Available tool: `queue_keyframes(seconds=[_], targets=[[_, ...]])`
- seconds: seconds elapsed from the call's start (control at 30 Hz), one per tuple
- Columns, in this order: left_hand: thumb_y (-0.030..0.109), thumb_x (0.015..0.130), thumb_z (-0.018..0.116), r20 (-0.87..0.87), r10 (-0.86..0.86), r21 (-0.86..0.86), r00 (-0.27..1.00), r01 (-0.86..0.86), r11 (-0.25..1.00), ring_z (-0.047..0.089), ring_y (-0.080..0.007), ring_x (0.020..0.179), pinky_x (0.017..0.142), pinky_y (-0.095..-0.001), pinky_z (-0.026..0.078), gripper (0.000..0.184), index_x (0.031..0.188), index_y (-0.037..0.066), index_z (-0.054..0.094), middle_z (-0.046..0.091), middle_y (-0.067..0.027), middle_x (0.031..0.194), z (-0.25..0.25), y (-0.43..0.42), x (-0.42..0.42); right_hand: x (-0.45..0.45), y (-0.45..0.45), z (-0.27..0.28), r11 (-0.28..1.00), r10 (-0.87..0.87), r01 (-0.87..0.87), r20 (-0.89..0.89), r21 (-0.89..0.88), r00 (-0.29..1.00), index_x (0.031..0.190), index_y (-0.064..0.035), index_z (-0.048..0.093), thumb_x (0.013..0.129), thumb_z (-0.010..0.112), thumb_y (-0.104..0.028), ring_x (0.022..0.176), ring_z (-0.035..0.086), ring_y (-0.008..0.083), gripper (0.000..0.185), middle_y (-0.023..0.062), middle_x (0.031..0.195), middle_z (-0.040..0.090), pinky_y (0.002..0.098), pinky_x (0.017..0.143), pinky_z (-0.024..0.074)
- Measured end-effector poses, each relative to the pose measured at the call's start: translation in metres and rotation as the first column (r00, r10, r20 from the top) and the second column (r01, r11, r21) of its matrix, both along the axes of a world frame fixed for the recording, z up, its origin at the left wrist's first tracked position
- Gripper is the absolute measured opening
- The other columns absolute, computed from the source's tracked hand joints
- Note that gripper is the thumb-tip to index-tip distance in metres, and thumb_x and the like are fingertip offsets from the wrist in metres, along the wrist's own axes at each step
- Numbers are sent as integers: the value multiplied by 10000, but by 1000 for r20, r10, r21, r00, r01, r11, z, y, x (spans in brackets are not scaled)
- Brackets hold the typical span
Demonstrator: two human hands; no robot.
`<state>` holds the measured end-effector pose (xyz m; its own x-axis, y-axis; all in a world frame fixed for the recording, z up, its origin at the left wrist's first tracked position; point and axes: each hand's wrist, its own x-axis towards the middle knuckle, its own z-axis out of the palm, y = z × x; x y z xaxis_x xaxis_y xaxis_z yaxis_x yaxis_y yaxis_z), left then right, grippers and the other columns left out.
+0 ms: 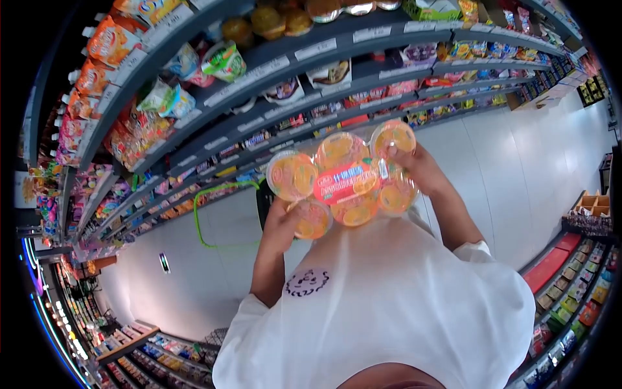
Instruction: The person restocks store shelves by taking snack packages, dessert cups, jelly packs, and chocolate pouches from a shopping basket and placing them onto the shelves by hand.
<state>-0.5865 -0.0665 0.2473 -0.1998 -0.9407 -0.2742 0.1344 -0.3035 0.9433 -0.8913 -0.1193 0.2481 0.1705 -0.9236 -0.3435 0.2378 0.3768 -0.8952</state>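
My left hand (280,223) pinches the lower-left corner of a see-through plastic pack of round orange jelly cups with a red label (346,185), thumb on top, its other fingers mostly hidden. My right hand (418,170) grips the same pack at its right end, thumb over the upper-right cup. The pack is in front of my chest, label facing up at me, held above the pale tiled floor (505,149). Just below it is my white short-sleeved T-shirt (402,305) with a round purple print (308,282). Left of my left hand I see a thin bright-green rectangular loop (196,217). Beyond the pack, long dark grey shelves (395,32) curve across, carrying a green-and-white lidded cup (223,61) and, at far left, orange snack pouches (110,42). On my right stands a light-brown compartmented box (593,204), near a flat red panel (547,269).
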Motion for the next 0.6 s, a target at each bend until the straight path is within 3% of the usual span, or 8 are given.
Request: queue_keyframes(seconds=[0.6], targets=[[190, 918, 568, 24, 0, 14, 1000, 0, 1000, 529, -151, 1101, 910, -292, 442, 483, 1331, -1, 405, 538, -84, 1244, 7, 6, -17, -11, -13, -4, 996, 48, -50, 37, 69, 998, 1238, 5, 496, 874, 646, -309, 1040, 578, 171, 504, 93, 1141, 597, 301, 871, 480]])
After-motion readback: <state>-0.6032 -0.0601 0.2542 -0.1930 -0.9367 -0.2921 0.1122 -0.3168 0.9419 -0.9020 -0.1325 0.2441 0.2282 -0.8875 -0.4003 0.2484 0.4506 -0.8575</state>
